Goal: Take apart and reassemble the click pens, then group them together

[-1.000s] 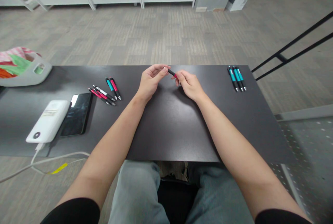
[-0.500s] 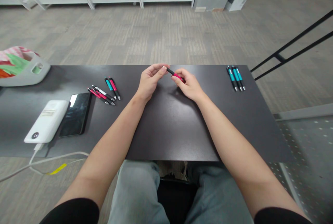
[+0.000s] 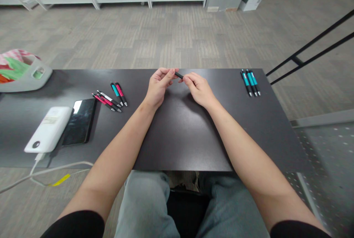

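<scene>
Between my two hands, above the far edge of the dark table (image 3: pixel 182 138), is a pen (image 3: pixel 179 75); only its black grip section shows. My left hand (image 3: pixel 159 85) pinches its tip end between thumb and fingers. The fingers of my right hand (image 3: pixel 198 88) are closed around the other end and hide the pink barrel. Off to the left lie several loose pens: a teal one (image 3: pixel 116 92), a pink one (image 3: pixel 121 93), and a crossed group with a white pen (image 3: pixel 107 97) on top. Three teal pens (image 3: pixel 250 82) lie side by side at the right.
Left of my arm are a black phone (image 3: pixel 79 122) and a white power bank (image 3: pixel 49 129) with a cable (image 3: pixel 63 166) hanging past the table edge. A white basket (image 3: pixel 41 77) with coloured cloth stands at the far left. Black metal bars (image 3: pixel 309 55) rise at the right.
My right hand has shifted its grip along the pen and now covers the pink barrel, which showed before. My left hand stays at the tip end.
</scene>
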Demonstrator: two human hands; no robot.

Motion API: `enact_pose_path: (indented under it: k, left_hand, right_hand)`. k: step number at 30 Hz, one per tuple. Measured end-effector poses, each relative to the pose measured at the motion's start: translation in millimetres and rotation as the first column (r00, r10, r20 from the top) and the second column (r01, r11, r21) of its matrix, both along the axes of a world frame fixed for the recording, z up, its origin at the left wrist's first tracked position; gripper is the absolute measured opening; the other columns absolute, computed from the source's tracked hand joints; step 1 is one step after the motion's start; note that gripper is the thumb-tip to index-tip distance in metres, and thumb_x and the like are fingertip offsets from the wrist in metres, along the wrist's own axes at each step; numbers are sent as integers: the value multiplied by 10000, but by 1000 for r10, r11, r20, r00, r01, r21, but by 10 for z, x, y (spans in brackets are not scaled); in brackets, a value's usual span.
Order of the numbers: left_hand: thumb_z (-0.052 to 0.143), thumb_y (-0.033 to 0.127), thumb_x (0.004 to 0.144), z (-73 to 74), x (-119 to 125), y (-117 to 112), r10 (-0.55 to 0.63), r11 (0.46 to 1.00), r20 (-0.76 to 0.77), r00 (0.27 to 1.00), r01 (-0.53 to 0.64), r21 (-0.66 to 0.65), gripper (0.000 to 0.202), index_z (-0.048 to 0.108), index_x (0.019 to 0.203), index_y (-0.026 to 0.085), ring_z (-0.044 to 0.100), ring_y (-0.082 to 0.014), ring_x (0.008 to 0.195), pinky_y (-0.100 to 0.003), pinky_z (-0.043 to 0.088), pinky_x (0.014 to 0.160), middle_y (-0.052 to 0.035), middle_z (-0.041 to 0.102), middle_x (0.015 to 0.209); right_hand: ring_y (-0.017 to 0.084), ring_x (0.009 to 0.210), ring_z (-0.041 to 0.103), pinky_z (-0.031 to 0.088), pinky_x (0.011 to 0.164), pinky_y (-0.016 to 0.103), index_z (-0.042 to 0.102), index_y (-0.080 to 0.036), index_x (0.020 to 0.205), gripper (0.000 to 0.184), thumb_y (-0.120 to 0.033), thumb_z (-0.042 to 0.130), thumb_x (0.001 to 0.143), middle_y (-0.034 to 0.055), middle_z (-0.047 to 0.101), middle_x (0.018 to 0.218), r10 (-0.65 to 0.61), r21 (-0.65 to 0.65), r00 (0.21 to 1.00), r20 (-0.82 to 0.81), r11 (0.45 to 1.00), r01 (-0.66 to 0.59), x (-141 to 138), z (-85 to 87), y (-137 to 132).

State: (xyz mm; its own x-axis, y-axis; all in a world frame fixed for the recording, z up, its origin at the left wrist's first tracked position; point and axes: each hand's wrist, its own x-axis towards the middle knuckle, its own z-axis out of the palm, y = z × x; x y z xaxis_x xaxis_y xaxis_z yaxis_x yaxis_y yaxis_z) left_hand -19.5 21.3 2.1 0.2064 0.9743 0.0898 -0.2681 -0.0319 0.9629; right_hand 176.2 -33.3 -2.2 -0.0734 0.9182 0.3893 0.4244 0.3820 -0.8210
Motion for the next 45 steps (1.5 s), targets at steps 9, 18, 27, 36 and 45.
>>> enact_pose_path:
  k: [9,18,27,36,45]
  left_hand:
    - [1059,533,971,30,15,-31,-10,1000,18,1000,9,1,422,735,927,266,863,-174,1033,-270,674,851,-41,933,1230]
    - [1031,545,993,16,31,-48,4,997,24,1000,-6,73,367,790,962,271,856,-168,1004,-278,665,880,-46,932,1225]
    - [1049,590,964,1,38,-31,-12,992,25,1000,9,126,392,817,975,274,858,-193,1004,-321,677,911,-53,931,1177]
    - [1007,565,1012,-81,65,41,111,987,71,991,-118,105,323,859,1108,294,873,-170,1006,-288,676,934,-35,922,1144]
    - [1099,599,855,-112,61,-112,-133,975,-193,972,163,149,469,846,1018,238,868,-236,896,-365,687,919,-71,898,938]
  right_hand:
    - [238,857,611,523,909,394,775,-277,1074,519,-775,654,1157,22,675,891,-33,11,999,-23,999,34,-52,-24,-29]
    - [232,823,562,502,767,375,794,-269,1024,785,-1024,582,1061,7,537,794,61,-148,985,-162,985,-85,-83,-1,-30]
    - [177,637,370,324,582,335,757,-264,1029,791,-1044,628,1024,-54,341,712,96,-278,947,-305,943,-185,-91,10,-40]
    - [142,626,476,423,553,309,700,-313,1162,785,-925,1001,773,-44,698,844,-74,-207,905,-419,978,-16,97,-54,88]
    - [236,919,759,551,617,321,666,-350,1479,849,-1031,721,975,74,777,1119,-257,-75,905,-339,966,246,275,-187,231]
